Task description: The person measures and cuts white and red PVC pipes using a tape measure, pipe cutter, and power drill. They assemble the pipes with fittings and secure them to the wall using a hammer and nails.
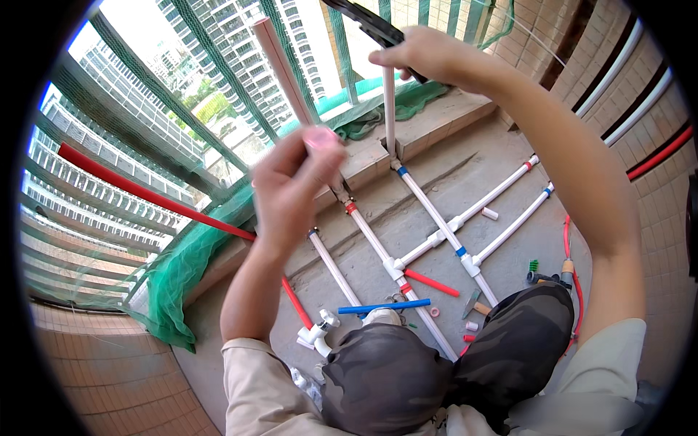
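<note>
My left hand (291,185) is closed around a white upright pipe (280,62) that rises from the floor layout, with the thumb over the pipe at chest height. Raised at the top, my right hand (422,54) grips a black pipe cutter (367,22) at the upper end of a second, thinner white upright pipe (389,109). Both pipes come up from white pipework (436,218) laid on the concrete floor, joined by white fittings with red and blue bands. My knees in camouflage trousers (436,356) are bent below.
Loose red pipe (430,282) and blue pipe (384,307) pieces, a hammer (472,304), small fittings and a tool with a red cord (567,247) lie on the floor. Green netting (182,261) and a long red pipe (138,190) line the balcony edge. Tiled walls stand at right and lower left.
</note>
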Demonstrator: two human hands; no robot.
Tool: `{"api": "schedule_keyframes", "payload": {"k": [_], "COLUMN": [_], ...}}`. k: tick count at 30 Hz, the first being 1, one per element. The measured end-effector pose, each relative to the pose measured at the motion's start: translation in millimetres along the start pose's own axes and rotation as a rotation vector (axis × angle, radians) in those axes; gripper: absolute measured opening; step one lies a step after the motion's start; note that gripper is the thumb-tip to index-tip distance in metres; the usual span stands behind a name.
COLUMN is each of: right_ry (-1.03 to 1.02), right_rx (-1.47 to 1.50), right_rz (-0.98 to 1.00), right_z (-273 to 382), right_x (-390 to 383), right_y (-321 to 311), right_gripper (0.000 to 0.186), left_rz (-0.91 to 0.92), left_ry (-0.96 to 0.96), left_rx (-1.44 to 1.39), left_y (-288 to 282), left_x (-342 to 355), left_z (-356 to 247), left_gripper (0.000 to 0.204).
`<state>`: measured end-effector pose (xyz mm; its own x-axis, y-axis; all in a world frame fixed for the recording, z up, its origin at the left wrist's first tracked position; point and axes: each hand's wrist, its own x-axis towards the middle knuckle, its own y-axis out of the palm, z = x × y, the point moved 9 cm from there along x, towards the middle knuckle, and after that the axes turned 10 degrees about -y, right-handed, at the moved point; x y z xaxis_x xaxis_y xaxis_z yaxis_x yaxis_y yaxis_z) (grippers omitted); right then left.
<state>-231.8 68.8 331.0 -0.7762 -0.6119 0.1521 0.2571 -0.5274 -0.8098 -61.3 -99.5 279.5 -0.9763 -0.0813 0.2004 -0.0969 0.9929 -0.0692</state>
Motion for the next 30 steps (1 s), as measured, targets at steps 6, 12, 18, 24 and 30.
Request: {"api": "schedule_keyframes", "payload": {"k": [6, 12, 18, 24, 30], "right_ry": [0.317, 0.777, 0.743, 0.289, 0.023], "right_rx": [-0.151, -0.299, -0.557, -0.319, -0.040], "right_rz": [0.498, 0.230, 0.140, 0.223, 0.565], "right_z": [-174, -311, -336, -270, -134], "right_x": [-201, -368, -450, -343, -235], "right_y": [100, 133, 127, 150, 173], "right_gripper": [0.048, 0.066, 0.086, 0.069, 0.049], "left_rz": [0.601, 0.564, 0.199, 0.239, -0.193], "left_ry": [-0.731, -0.444, -0.702, -1.007, -0.804], "left_rx": [0.336, 0.286, 1.361, 1.209, 1.182], "left_y": [159, 187, -12, -63, -80], "left_x": [-197, -195, -232, -320, -350], "left_z": [288, 265, 257, 294, 269], "left_gripper": [0.030, 0.065, 0.072, 0.100, 0.079]}}
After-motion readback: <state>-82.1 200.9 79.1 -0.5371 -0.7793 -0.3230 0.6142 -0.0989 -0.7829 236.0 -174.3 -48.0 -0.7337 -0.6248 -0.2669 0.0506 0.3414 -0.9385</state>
